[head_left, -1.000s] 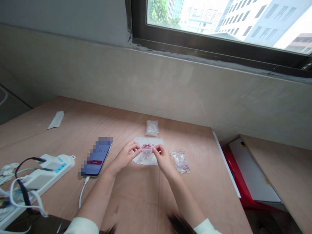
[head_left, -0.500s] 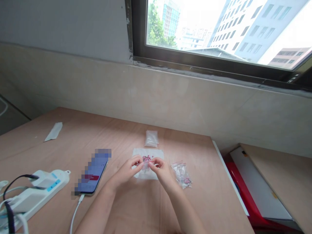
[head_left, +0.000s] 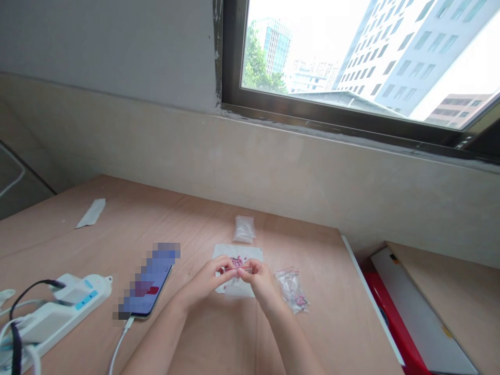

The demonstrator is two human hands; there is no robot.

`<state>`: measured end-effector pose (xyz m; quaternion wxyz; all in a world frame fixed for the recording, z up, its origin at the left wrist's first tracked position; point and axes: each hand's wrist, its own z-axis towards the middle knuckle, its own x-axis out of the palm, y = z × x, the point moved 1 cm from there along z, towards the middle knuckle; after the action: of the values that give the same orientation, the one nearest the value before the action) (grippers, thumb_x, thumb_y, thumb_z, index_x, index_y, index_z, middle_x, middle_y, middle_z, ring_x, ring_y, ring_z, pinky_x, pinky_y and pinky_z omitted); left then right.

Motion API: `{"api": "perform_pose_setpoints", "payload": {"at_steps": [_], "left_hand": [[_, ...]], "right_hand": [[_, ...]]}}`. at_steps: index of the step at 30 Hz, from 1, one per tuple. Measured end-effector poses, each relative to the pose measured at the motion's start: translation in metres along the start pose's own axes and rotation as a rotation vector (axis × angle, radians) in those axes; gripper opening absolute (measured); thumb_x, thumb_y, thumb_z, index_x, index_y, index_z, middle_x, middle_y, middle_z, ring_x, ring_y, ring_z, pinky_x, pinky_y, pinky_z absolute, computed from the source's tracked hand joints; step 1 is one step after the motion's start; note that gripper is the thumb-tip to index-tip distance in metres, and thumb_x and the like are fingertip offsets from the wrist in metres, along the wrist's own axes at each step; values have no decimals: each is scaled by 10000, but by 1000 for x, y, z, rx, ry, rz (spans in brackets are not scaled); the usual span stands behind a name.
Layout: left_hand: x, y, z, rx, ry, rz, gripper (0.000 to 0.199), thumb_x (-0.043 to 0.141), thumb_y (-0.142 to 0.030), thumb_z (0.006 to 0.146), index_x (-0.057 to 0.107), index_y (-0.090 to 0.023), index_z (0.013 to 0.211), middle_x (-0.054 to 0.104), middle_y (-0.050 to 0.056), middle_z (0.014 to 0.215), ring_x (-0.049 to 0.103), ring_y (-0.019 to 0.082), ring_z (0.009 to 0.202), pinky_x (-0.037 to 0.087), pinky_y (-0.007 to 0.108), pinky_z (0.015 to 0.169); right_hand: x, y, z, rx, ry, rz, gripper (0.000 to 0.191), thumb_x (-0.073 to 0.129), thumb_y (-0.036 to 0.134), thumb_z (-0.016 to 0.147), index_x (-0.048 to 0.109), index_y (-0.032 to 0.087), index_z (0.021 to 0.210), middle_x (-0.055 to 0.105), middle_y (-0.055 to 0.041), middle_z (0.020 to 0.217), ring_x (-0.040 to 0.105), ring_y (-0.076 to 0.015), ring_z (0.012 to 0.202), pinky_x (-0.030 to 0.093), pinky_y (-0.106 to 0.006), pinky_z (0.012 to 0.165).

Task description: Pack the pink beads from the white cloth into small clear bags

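Being pinched at its red-edged top by the pressed-together fingertips of the left hand [head_left: 205,284] and right hand [head_left: 262,284], a small clear zip bag [head_left: 236,269] is held over a white paper sheet [head_left: 225,252]. Pink beads [head_left: 236,261] are seen just behind it. On the wooden table [head_left: 289,344], a power strip [head_left: 58,312], a paper strip [head_left: 91,213], a phone [head_left: 146,281], a whitish packet [head_left: 244,229] and a bead bag [head_left: 292,290] are laid out. A window [head_left: 351,62] is set above.
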<state>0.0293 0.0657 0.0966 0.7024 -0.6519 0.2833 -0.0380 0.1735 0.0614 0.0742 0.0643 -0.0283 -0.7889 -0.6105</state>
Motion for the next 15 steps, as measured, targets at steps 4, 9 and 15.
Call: {"api": "perform_pose_setpoints", "payload": {"at_steps": [4, 9, 15], "left_hand": [[-6, 7, 1, -161, -31, -190, 278, 500, -412, 711, 555, -140, 702, 553, 14, 678, 504, 140, 637, 380, 231, 569], [-3, 14, -3, -180, -72, -295, 280, 517, -419, 695, 542, -141, 683, 547, 1, 642, 507, 126, 595, 388, 219, 540], [4, 20, -8, -192, -231, -224, 234, 548, -390, 664, 548, -155, 664, 522, -13, 618, 495, 125, 609, 387, 224, 592]], "right_hand": [[-2, 4, 4, -1, -23, 28, 230, 668, 320, 515, 502, 161, 516, 557, 5, 531, 474, -113, 496, 343, -236, 517], [2, -7, -1, -31, 17, 32, 273, 660, 394, 543, 566, 155, 637, 608, -35, 671, 543, -155, 639, 392, -263, 601], [4, -25, -11, 112, 81, 18, 325, 674, 430, 499, 500, 156, 522, 583, -16, 526, 517, -131, 504, 363, -243, 517]]}}
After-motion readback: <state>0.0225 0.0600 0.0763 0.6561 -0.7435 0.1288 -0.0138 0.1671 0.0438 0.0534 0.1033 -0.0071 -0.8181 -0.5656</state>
